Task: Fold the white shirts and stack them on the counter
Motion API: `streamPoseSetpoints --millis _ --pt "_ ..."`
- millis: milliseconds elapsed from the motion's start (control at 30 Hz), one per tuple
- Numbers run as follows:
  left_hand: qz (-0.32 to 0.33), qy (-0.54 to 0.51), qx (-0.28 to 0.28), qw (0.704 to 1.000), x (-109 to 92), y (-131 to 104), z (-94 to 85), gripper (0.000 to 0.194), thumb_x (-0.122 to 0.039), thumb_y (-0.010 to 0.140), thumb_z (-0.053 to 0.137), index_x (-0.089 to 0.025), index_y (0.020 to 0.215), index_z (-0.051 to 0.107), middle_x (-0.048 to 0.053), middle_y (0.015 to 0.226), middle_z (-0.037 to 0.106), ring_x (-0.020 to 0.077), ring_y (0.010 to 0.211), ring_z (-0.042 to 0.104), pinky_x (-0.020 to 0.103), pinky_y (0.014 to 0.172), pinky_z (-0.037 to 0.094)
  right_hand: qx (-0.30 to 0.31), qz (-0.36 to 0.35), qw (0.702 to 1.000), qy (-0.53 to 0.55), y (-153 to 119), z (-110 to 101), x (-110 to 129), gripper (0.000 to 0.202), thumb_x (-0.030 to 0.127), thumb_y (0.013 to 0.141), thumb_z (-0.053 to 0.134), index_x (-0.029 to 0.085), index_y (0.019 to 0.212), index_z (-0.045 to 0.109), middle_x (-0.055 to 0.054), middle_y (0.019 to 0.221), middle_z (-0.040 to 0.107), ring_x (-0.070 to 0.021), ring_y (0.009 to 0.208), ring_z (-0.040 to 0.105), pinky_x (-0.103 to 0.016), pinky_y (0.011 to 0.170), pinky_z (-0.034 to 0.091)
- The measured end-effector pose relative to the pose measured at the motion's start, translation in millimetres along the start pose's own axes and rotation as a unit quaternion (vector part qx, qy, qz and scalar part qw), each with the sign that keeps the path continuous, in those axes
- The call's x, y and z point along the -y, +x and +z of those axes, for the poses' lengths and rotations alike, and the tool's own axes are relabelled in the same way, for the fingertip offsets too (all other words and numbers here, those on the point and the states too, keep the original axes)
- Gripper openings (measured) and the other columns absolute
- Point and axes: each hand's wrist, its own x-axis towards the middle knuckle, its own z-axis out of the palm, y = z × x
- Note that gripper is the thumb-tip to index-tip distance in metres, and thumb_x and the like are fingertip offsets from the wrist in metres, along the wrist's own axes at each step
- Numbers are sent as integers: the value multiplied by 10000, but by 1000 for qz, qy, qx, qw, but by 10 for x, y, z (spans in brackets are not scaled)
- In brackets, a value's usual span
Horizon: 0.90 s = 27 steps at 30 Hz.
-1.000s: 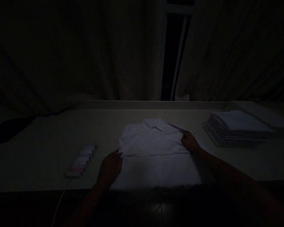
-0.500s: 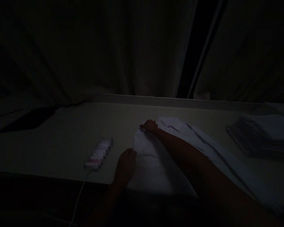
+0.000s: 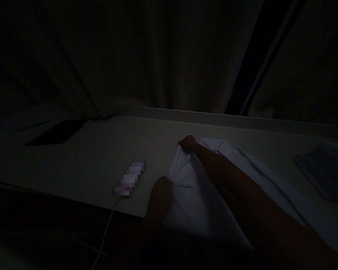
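A white collared shirt (image 3: 191,202) lies on the pale table, its collar toward the back and one sleeve stretching to the lower right. My left hand (image 3: 161,193) is closed on the shirt's left edge near the table front. Farther back, my right hand (image 3: 188,142) pinches the same edge close to the shoulder. Between the two hands the cloth is drawn taut, with creases running from the left hand. My right forearm crosses over the shirt and hides part of its middle. The picture is very dark, so finger detail is faint.
A blurred-out phone-like device (image 3: 131,178) with a white cable (image 3: 105,228) lies left of my left hand. A stack of folded cloth (image 3: 323,170) sits at the right. A dark flat object (image 3: 58,133) is at the far left. Curtains (image 3: 157,56) hang behind the table's raised back edge.
The camera view has shifted, moving the scene rightward at the right side. The shirt's left edge is now pulled tighter between my hands, with sharper creases.
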Motion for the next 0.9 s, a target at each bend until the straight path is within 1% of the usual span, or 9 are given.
streamPoseSetpoints --millis 100,233,333,433,533,600,667,767,900 --pt "-4 2 -6 1000 5 3 12 268 -95 855 417 -190 1003 618 117 1075 560 210 978 558 360 866 486 -11 10 1000 8 -37 26 17 304 404 879 658 105 868 708 -93 837 706 -193 764 670 -273 679 505" --pt "2 9 -21 1000 46 0 71 282 -114 872 414 -177 1064 611 133 1118 561 221 1046 562 369 918 492 -38 -8 999 20 -185 -178 -104 314 393 912 587 124 992 728 -77 913 731 -168 786 681 -223 677 482" --pt "31 14 -50 998 73 3 115 379 -121 879 404 -152 1228 551 166 1289 528 253 1230 491 417 1030 445 -59 5 998 -8 -483 -539 -481 283 338 902 569 132 1003 734 -67 968 737 -173 863 683 -216 728 481" --pt "50 9 -57 997 82 21 133 496 -140 893 381 -155 1387 425 153 1414 478 245 1327 430 443 1097 397 -73 54 994 -63 -992 -977 -1068 227 288 830 630 139 949 754 -89 969 743 -202 895 683 -233 765 477" --pt "56 22 -47 997 88 48 143 484 -171 903 361 -135 1378 443 148 1379 531 244 1312 459 441 1111 381 -82 116 983 -112 -1604 -1352 -1635 229 256 798 639 146 958 760 -111 991 742 -224 911 683 -255 773 478" --pt "59 41 -39 997 98 64 155 462 -196 909 352 -122 1347 478 153 1360 552 252 1297 475 442 1119 365 -73 148 978 -131 -1967 -1523 -1902 233 233 794 620 136 947 766 -112 947 749 -224 867 691 -256 743 483" --pt "55 62 -33 996 113 77 172 455 -222 917 346 -126 1338 489 150 1361 555 255 1287 485 441 1118 362 -48 165 975 -139 -2232 -1632 -2061 228 219 781 616 136 920 776 -95 874 756 -213 797 697 -243 703 485" --pt "58 86 -32 994 142 94 200 455 -248 923 343 -116 1333 490 155 1360 554 258 1279 490 436 1110 368 -5 172 973 -152 -2426 -1726 -2154 196 204 734 648 163 864 789 -63 808 758 -207 747 698 -238 694 484" --pt "79 91 -44 992 176 121 229 453 -254 916 351 -99 1314 502 172 1338 566 258 1267 500 431 1107 375 13 178 965 -194 -2520 -1818 -2213 293 138 636 717 217 910 784 -83 957 756 -261 898 693 -295 810 482"
